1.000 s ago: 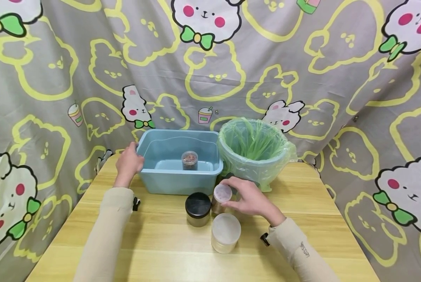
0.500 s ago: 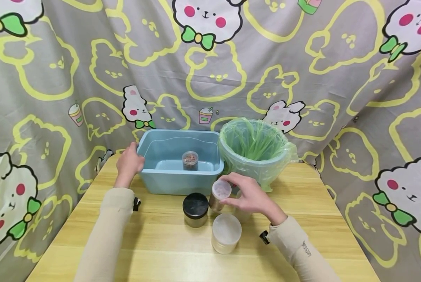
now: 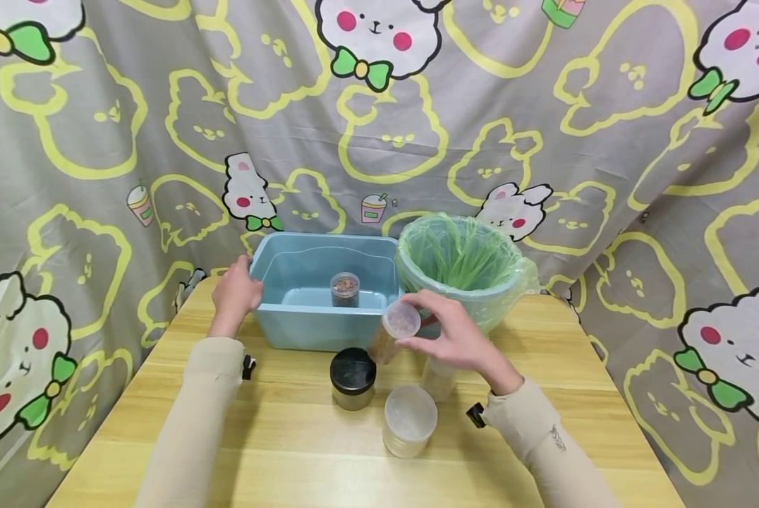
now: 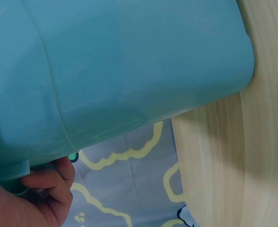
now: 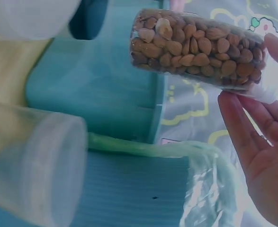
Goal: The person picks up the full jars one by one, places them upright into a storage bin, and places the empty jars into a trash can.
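Note:
My right hand [image 3: 458,342] holds a clear jar of brown kernels [image 3: 384,344] near its whitish lid, thumb on one side and fingers on the other. The jar tilts in front of the blue tub [image 3: 319,331]; the right wrist view shows the almond-like kernels [image 5: 200,47] filling it. With curled fingers, my left hand [image 3: 235,291] grips the tub's left rim, also seen in the left wrist view as fingers [image 4: 53,184] under the lip. Inside the tub stands a small jar of reddish-brown bits [image 3: 344,291].
A black-lidded jar [image 3: 353,381] and a white-lidded jar [image 3: 410,423] stand on the wooden table [image 3: 303,451]. Another clear jar [image 3: 439,384] is partly hidden below my right hand. Right of the tub is a bin [image 3: 462,303] with a green bag liner. A patterned curtain [image 3: 392,148] hangs behind.
My right hand has lifted the jar of kernels from among the others and tilted it, uncovering the clear jar behind. The black-lidded jar shifted slightly left. My left hand has stayed on the tub.

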`<control>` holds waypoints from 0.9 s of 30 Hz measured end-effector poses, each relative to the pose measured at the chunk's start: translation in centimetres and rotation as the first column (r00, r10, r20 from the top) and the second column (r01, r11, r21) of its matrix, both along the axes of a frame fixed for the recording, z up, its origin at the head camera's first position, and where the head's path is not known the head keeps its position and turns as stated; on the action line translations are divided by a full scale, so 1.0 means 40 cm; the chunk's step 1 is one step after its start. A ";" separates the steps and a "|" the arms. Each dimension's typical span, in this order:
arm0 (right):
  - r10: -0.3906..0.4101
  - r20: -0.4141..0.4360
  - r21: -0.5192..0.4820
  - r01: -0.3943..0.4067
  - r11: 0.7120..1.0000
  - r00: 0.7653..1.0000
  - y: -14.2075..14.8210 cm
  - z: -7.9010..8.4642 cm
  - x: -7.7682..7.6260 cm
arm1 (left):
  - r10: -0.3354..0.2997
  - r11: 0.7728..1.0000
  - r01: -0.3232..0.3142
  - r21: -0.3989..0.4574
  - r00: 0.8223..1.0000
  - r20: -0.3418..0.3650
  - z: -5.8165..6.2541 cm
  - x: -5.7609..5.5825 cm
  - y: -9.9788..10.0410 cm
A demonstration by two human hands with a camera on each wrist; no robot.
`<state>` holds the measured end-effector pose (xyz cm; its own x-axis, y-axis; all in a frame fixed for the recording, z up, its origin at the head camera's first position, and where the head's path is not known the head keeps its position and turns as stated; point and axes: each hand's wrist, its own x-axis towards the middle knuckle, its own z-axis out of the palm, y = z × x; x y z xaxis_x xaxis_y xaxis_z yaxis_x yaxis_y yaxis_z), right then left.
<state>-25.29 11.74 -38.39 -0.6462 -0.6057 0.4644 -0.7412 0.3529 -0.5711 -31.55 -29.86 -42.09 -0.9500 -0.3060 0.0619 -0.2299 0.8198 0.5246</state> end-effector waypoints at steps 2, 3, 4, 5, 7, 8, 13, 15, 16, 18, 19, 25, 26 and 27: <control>-0.008 0.010 -0.028 0.008 1.000 1.000 -0.008 0.016 -0.008 | 0.003 1.000 -0.003 0.001 1.000 -0.002 0.000 -0.001 0.001; -0.014 0.013 -0.040 0.014 0.999 1.000 -0.013 0.024 -0.012 | 0.003 1.000 -0.003 0.001 1.000 -0.003 0.000 -0.001 0.001; -0.018 0.019 -0.055 0.019 0.998 1.000 -0.018 0.031 -0.016 | 0.005 1.000 -0.005 0.002 1.000 -0.004 0.000 -0.001 0.002; -0.026 0.024 -0.068 0.027 0.997 0.999 -0.024 0.039 -0.020 | 0.005 1.000 -0.005 0.000 1.000 -0.005 0.000 -0.002 0.002; -0.044 0.036 -0.093 0.047 0.995 0.998 -0.036 0.052 -0.027 | 0.005 1.000 -0.005 0.000 1.000 -0.006 -0.001 -0.003 0.003; -0.052 0.040 -0.107 0.056 0.993 0.998 -0.042 0.058 -0.031 | 0.005 1.000 -0.005 -0.001 1.000 -0.007 -0.002 -0.003 0.004; -0.092 0.052 -0.165 0.100 0.981 0.994 -0.073 0.074 -0.052 | 0.000 1.000 0.000 0.001 1.000 -0.011 -0.003 -0.004 0.006; -0.099 0.057 -0.191 0.108 0.976 0.993 -0.089 0.076 -0.060 | 0.000 1.000 0.000 0.000 1.000 -0.012 -0.002 -0.003 0.007; -0.102 0.060 -0.202 0.112 0.973 0.993 -0.098 0.076 -0.063 | 0.001 1.000 -0.001 0.000 1.000 -0.012 -0.001 -0.003 0.006; -0.099 0.067 -0.224 0.112 0.968 0.993 -0.119 0.078 -0.069 | 0.005 1.000 -0.005 0.000 1.000 -0.010 0.000 -0.002 0.004; -0.099 0.070 -0.232 0.113 0.966 0.993 -0.129 0.081 -0.072 | 0.007 1.000 -0.007 0.001 1.000 -0.009 0.001 -0.002 0.004; -0.090 0.062 -0.229 0.102 0.968 0.994 -0.198 0.120 -0.104 | 0.004 1.000 -0.004 0.008 1.000 0.003 0.002 0.000 0.004; -0.093 0.056 -0.223 0.103 0.969 0.994 -0.211 0.130 -0.111 | 0.004 1.000 -0.004 0.009 1.000 0.005 0.002 0.001 0.004; -0.094 0.058 -0.218 0.105 0.970 0.994 -0.224 0.140 -0.118 | 0.006 1.000 -0.006 0.010 1.000 0.007 0.002 0.002 0.003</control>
